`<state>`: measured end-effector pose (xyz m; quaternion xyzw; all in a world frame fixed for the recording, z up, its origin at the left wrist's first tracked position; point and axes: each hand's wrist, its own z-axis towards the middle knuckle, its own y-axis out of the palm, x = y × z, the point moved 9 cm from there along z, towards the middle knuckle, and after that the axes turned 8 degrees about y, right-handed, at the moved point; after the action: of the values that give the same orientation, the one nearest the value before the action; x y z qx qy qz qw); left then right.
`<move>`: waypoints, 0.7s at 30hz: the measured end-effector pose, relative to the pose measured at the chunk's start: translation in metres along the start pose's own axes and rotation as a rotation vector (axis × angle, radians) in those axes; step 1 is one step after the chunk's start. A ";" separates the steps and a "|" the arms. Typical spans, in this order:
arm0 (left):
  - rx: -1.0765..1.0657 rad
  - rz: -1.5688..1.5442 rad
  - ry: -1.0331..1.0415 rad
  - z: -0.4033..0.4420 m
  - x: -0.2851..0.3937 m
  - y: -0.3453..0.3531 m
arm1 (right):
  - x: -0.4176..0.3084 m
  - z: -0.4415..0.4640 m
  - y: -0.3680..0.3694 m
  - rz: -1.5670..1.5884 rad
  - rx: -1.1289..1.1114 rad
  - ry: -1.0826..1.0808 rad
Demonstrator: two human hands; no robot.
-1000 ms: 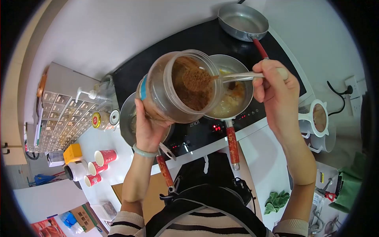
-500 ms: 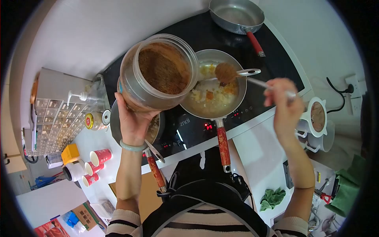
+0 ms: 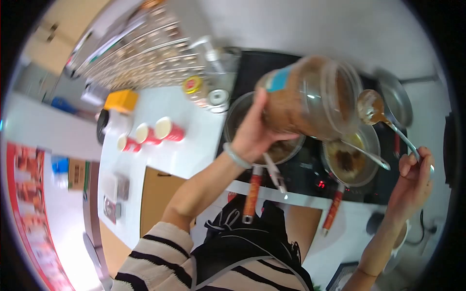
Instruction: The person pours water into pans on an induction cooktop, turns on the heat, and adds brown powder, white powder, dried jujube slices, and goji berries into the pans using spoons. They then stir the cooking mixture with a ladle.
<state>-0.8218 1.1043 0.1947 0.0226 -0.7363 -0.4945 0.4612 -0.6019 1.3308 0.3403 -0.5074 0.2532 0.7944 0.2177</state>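
Note:
My left hand [image 3: 257, 133] is wrapped round a large clear plastic jar [image 3: 306, 97] of brown powder, tilted with its open mouth facing right. Just beside that mouth, a metal spoon [image 3: 371, 106] smeared with brown residue is held by its handle in my right hand [image 3: 415, 184]. Below the jar, a frying pan [image 3: 375, 162] holds liquid with a dark brown heap of powder [image 3: 348, 160] in it; another spoon [image 3: 369, 154] rests in this pan. Partly hidden behind my left hand, a second pan [image 3: 235, 114] also has a utensil handle [image 3: 275, 173] leaning out.
Both pans stand on a black cooktop [image 3: 303, 169], their red handles towards me. A third pan [image 3: 400, 104] lies at the back right. Left are red paper cups [image 3: 170, 130], a jar with a yellow lid [image 3: 194, 87], a pump bottle [image 3: 211, 53] and a yellow box [image 3: 121, 101].
The heaped powder on the right-hand spoon has gone, and a dark heap now lies in the right pan. The spoon is now beside the jar's mouth. The camera view has swung left.

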 end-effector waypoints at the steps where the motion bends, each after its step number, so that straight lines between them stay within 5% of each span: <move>1: -0.037 -0.067 0.003 -0.006 0.009 -0.002 | 0.008 0.010 0.031 -0.014 -0.078 0.070; 2: -0.012 -0.095 0.023 -0.015 0.022 -0.009 | 0.023 0.021 0.065 -0.113 -0.111 0.159; 4: 0.003 -0.132 0.056 -0.034 0.051 -0.028 | 0.014 0.030 0.167 -0.393 -0.174 -0.018; 10: 0.060 -0.082 0.205 -0.090 0.178 -0.130 | 0.053 0.012 0.379 -0.083 -0.611 0.145; 14: 0.171 -0.127 0.213 -0.093 0.256 -0.222 | 0.086 0.020 0.502 -0.293 -0.554 -0.053; 21: 0.478 0.004 0.144 -0.074 0.312 -0.385 | 0.222 0.032 0.628 -0.422 -0.442 0.026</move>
<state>-1.1119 0.7032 0.1170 0.1647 -0.7976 -0.3027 0.4950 -1.0896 0.8823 0.2619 -0.5940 -0.0341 0.7609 0.2591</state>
